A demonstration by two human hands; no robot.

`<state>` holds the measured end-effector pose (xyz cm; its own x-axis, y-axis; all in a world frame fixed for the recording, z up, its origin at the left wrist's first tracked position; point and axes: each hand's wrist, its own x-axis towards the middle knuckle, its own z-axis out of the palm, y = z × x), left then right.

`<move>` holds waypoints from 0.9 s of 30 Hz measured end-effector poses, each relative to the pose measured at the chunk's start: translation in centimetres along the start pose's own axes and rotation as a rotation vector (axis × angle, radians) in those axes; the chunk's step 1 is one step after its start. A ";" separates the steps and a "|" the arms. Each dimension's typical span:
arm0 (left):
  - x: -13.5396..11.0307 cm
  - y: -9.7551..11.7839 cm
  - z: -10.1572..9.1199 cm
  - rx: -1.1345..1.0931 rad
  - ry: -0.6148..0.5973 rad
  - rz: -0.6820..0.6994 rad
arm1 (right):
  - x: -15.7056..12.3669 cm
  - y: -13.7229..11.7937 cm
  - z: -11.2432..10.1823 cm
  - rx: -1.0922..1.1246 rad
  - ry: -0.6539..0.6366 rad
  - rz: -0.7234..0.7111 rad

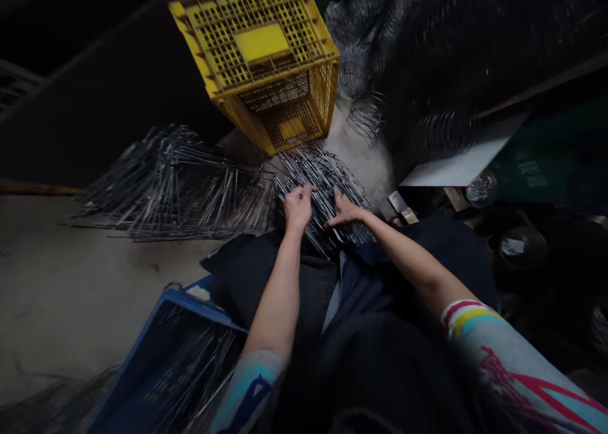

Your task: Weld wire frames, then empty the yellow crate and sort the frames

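From the head camera, the person sits low over a stack of wire racks [327, 196] lying on the floor just past the knees. The left hand [298, 207] rests on the near left part of the stack, its fingers [304, 192] curled down onto the wires and seemingly clenched around a few of them, though the light is too dim to be sure how many. The right hand [344, 211] lies on the same stack just beside the left, its fingers [338, 196] spread and pressed flat on the wires, grasping nothing.

Beyond the fingers of both hands, a yellow plastic crate [266, 60] stands tipped on its side, its open mesh face turned toward the stack and its lower edge close to the far end of the wires. To the left of the left hand's fingers, a broader heap of wire frames [171, 187] fans out across the concrete floor [57, 294]. Nearer the person, below the left forearm, sits a blue crate [156, 351] with more wire pieces inside. To the right of the right hand's fingers lies a pale flat board [468, 158], with dark coils of wire [427, 54] piled behind it.
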<state>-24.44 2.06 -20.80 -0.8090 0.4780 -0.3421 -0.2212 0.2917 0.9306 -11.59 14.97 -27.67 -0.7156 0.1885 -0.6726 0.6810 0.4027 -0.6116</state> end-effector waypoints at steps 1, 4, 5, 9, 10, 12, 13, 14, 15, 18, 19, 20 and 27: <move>0.2 0.1 -0.2 0.106 0.036 0.079 | 0.3 -0.3 0.4 -0.011 0.009 -0.006; 0.7 0.6 -0.9 0.243 0.087 0.243 | 0.1 -1.0 1.6 -0.051 0.064 0.023; 0.8 0.7 -0.9 0.232 0.085 0.265 | -0.1 -1.2 2.0 -0.065 0.079 0.040; 1.0 1.1 -0.5 -0.041 0.067 0.093 | -0.6 -1.4 2.5 -0.080 0.105 0.067; 1.1 1.3 -0.4 -0.176 0.053 -0.022 | -0.6 -1.3 2.5 -0.072 0.116 0.060; 1.4 2.0 -0.3 -0.459 -0.006 -0.280 | -0.4 -1.3 2.6 -0.050 0.148 0.036; 1.5 2.7 -0.3 -0.573 -0.048 -0.396 | -0.3 -1.3 2.6 -0.037 0.169 0.016; 1.7 3.4 -0.4 -0.658 -0.092 -0.493 | -0.2 -1.3 2.6 -0.024 0.195 -0.012; 1.8 4.3 -0.5 -0.714 -0.132 -0.566 | -0.2 -1.5 2.6 -0.013 0.224 -0.046; 1.9 7.4 -0.5 -0.783 -0.195 -0.648 | -0.1 -2.0 2.3 -0.002 0.306 -0.171; 1.7 8.4 -0.3 -0.782 -0.205 -0.653 | -0.1 -2.2 2.1 -0.008 0.326 -0.207; 1.5 9.4 -0.1 -0.772 -0.214 -0.655 | -0.2 -2.3 1.8 -0.017 0.342 -0.238; 0.0 13.5 1.6 -0.692 -0.251 -0.572 | -0.7 -2.8 -1.1 -0.113 0.376 -0.397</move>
<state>-26.52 7.31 -8.47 -0.3526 0.6028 -0.7157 -0.8906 0.0185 0.4544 -13.18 14.75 -25.03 -0.9342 0.3011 -0.1914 0.3413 0.5979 -0.7253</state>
